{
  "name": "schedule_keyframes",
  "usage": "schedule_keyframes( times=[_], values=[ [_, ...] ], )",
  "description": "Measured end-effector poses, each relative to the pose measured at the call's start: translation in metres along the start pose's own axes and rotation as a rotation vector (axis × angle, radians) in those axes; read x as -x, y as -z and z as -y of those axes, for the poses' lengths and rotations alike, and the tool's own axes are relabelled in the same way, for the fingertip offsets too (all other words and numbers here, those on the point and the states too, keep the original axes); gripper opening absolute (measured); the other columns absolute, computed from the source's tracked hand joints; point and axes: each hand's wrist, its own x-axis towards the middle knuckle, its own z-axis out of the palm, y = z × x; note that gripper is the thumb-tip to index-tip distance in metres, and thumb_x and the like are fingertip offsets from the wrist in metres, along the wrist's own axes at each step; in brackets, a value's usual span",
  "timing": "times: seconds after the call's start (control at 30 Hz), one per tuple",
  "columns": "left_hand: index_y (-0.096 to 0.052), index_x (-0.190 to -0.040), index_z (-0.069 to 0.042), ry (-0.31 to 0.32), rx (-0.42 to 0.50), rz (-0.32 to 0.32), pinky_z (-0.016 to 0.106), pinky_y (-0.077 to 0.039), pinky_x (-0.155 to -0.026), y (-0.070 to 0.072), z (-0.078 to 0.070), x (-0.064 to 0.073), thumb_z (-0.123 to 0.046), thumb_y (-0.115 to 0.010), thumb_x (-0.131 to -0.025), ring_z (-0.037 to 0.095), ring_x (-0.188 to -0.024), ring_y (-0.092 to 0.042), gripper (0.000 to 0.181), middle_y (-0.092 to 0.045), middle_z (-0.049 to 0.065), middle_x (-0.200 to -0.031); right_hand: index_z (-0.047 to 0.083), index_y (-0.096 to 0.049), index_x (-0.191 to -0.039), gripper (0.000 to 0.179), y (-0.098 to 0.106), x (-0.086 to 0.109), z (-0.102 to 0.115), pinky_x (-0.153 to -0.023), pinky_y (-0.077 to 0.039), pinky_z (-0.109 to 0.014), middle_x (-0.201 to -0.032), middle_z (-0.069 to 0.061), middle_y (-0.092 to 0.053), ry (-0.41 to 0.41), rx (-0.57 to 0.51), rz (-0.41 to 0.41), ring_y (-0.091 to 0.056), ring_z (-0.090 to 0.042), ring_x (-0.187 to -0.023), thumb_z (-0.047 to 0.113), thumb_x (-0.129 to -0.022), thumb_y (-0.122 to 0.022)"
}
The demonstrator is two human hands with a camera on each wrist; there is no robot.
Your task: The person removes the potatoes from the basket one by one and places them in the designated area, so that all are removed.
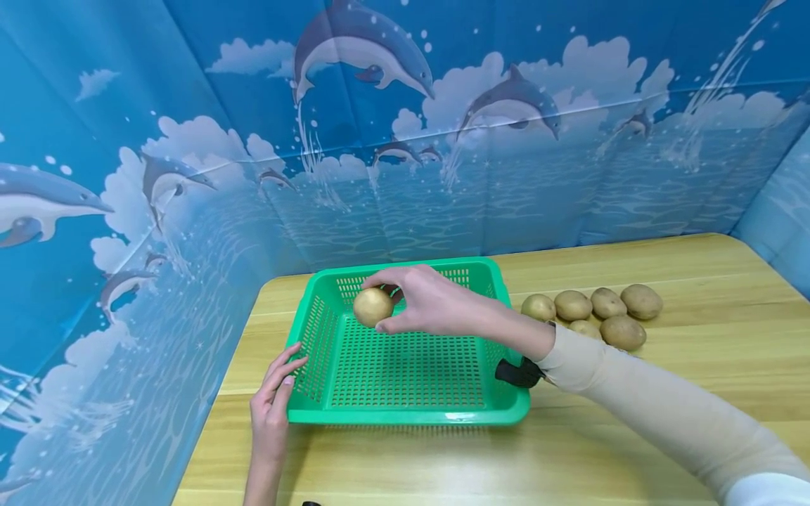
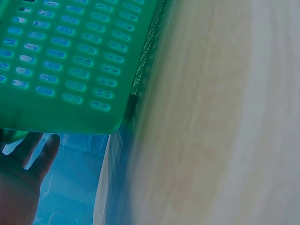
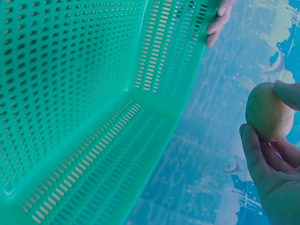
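A brown potato (image 1: 373, 307) is held by my right hand (image 1: 418, 299) between thumb and fingertips, over the back left part of a green plastic basket (image 1: 408, 417). In the right wrist view, the same potato (image 3: 269, 112) shows at the right edge, pinched from above and below. My left hand (image 1: 272, 400) rests at the basket's left rim, with loosely spread fingers reaching over it. From the left wrist view, the left hand (image 2: 23, 173) appears beside the basket's outer wall (image 2: 70, 56), thumb apart from the rim. The basket's visible perforated floor is bare.
Several potatoes (image 1: 623, 333) lie on the wooden table (image 1: 709, 351) to the right of the basket, partly hidden by my right forearm. A blue dolphin-print curtain (image 1: 405, 190) hangs behind the table and along its left side. A black strap (image 1: 519, 372) sits at my right wrist.
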Motion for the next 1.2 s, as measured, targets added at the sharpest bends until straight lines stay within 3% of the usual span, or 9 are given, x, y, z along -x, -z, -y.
schedule_keyframes(
  times=[0.23,0.53,0.77,1.0,1.2],
  values=[
    [-0.065,-0.118,0.009,0.032,0.011,-0.006,0.028,-0.029,-0.111,0.000,0.002,0.001,0.007,-0.041,-0.100,0.027,-0.138,-0.039,0.030,-0.053,0.015,-0.140,0.018,-0.061,-0.129,0.054,0.013,0.017,0.001,-0.071,-0.055,-0.026,-0.116,0.009,-0.063,-0.015,-0.016,-0.030,-0.063,-0.007,-0.094,0.020,-0.079,-0.082],
    [-0.065,-0.119,0.007,0.051,0.002,-0.004,0.027,-0.030,-0.110,0.001,0.001,0.002,0.004,-0.041,-0.101,0.027,-0.138,-0.039,0.030,-0.053,0.011,-0.141,0.021,-0.062,-0.126,0.053,0.026,0.043,-0.004,-0.079,-0.054,-0.028,-0.118,0.010,-0.062,-0.046,-0.043,-0.074,-0.062,-0.006,-0.099,0.020,-0.078,-0.083],
    [-0.065,-0.119,0.008,0.046,0.013,-0.008,0.028,-0.030,-0.111,0.001,0.001,0.002,0.005,-0.041,-0.101,0.027,-0.138,-0.039,0.030,-0.053,0.013,-0.140,0.018,-0.061,-0.128,0.054,0.032,0.066,-0.013,-0.086,-0.053,-0.028,-0.123,0.005,-0.061,-0.050,-0.136,-0.104,-0.064,-0.011,-0.104,0.016,-0.079,-0.083],
    [-0.065,-0.119,0.007,0.048,0.002,-0.005,0.027,-0.030,-0.111,0.000,0.001,0.002,0.005,-0.041,-0.101,0.026,-0.138,-0.039,0.031,-0.053,0.013,-0.140,0.018,-0.058,-0.133,0.059,0.034,0.088,-0.020,-0.087,-0.053,-0.028,-0.125,0.002,-0.058,-0.105,-0.140,-0.152,-0.062,-0.014,-0.109,0.023,-0.080,-0.084],
    [-0.065,-0.120,0.007,0.065,0.006,-0.002,0.027,-0.029,-0.111,-0.001,-0.002,0.003,0.004,-0.040,-0.102,0.026,-0.138,-0.038,0.031,-0.053,0.012,-0.141,0.019,-0.059,-0.130,0.056,0.035,0.103,-0.027,-0.090,-0.052,-0.028,-0.124,0.004,-0.059,-0.088,-0.147,-0.201,-0.060,-0.016,-0.111,0.019,-0.080,-0.084]
  ],
)
